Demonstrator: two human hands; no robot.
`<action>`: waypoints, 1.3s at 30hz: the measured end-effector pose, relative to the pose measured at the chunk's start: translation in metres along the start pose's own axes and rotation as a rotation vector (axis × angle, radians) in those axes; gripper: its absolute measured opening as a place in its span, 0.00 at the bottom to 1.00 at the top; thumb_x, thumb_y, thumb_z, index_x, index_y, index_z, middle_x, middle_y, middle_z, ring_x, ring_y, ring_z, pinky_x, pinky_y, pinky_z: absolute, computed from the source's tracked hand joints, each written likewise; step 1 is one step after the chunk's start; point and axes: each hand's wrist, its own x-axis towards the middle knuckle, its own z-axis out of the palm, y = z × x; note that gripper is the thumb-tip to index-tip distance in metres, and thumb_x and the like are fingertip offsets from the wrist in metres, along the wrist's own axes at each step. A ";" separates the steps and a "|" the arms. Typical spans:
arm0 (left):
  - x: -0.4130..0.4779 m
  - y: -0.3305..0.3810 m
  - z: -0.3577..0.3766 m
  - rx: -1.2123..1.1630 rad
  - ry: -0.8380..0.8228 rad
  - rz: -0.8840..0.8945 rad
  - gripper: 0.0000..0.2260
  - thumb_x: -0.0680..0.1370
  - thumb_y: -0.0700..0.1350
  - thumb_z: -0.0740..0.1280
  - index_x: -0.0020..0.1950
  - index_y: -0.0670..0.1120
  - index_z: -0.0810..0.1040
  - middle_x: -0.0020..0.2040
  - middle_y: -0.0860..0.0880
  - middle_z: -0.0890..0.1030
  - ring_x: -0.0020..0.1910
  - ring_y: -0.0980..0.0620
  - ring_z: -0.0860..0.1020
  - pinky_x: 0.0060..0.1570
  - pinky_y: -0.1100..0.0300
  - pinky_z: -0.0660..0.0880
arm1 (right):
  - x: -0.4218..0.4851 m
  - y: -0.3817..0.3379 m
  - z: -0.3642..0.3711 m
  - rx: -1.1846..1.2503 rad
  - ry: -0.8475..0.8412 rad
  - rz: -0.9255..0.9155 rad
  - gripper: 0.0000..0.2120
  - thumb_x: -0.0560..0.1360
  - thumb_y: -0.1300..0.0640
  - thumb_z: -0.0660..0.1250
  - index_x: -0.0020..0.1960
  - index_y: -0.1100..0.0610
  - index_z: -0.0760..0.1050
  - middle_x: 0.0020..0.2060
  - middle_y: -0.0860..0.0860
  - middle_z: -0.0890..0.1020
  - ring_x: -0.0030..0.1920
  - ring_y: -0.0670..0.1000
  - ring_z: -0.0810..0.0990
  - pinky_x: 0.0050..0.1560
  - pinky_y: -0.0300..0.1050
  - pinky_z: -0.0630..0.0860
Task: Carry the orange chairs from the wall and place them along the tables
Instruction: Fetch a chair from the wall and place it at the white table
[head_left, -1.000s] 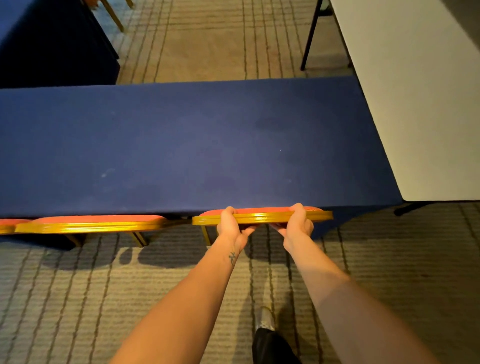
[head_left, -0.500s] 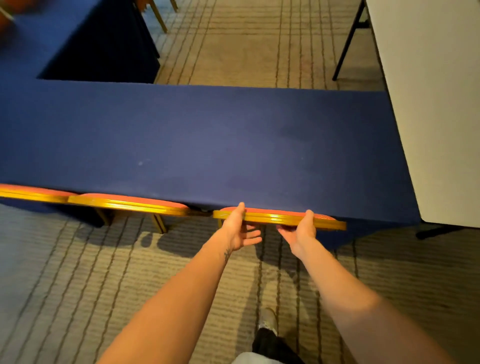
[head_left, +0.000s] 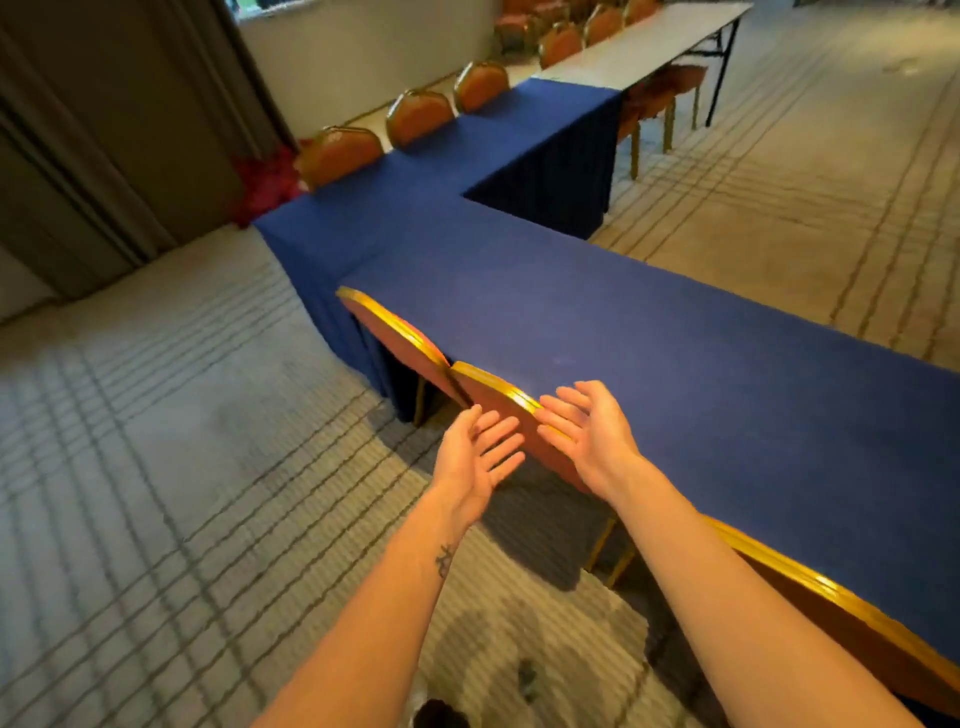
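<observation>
Three orange chairs with gold frames stand tucked against the near side of the blue-clothed table: one at the left end, a middle one, and one at lower right. My left hand and my right hand hover open with straight fingers, in front of the middle chair's back. Neither hand holds anything. More orange chairs line the far side of the blue table that runs away from me.
A bare white table continues the row at the back, with orange chairs on both sides. A brown curtain hangs at the left, with red fabric on the floor beside it. Striped carpet spreads left and right.
Both hands have let go of the chair back they were gripping and now hang open. My view has swung left along the table row.
</observation>
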 end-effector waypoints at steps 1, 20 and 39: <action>-0.004 0.026 -0.024 -0.045 0.021 0.059 0.19 0.84 0.53 0.59 0.69 0.43 0.73 0.62 0.41 0.82 0.62 0.40 0.80 0.57 0.48 0.78 | 0.005 0.007 0.033 -0.005 -0.053 -0.012 0.22 0.83 0.50 0.57 0.70 0.63 0.70 0.63 0.62 0.80 0.60 0.60 0.81 0.53 0.50 0.79; -0.007 0.340 -0.358 -0.290 0.137 0.557 0.19 0.85 0.53 0.57 0.68 0.43 0.75 0.65 0.43 0.82 0.65 0.42 0.79 0.66 0.44 0.74 | 0.079 0.157 0.454 -0.159 -0.499 0.014 0.25 0.84 0.43 0.54 0.70 0.61 0.71 0.63 0.60 0.81 0.62 0.60 0.81 0.70 0.59 0.72; 0.213 0.615 -0.450 -0.321 0.276 0.653 0.19 0.85 0.53 0.57 0.67 0.42 0.76 0.64 0.43 0.82 0.65 0.42 0.80 0.69 0.41 0.72 | 0.342 0.133 0.764 -0.216 -0.712 0.110 0.24 0.85 0.45 0.54 0.71 0.60 0.71 0.62 0.58 0.82 0.62 0.58 0.82 0.67 0.56 0.75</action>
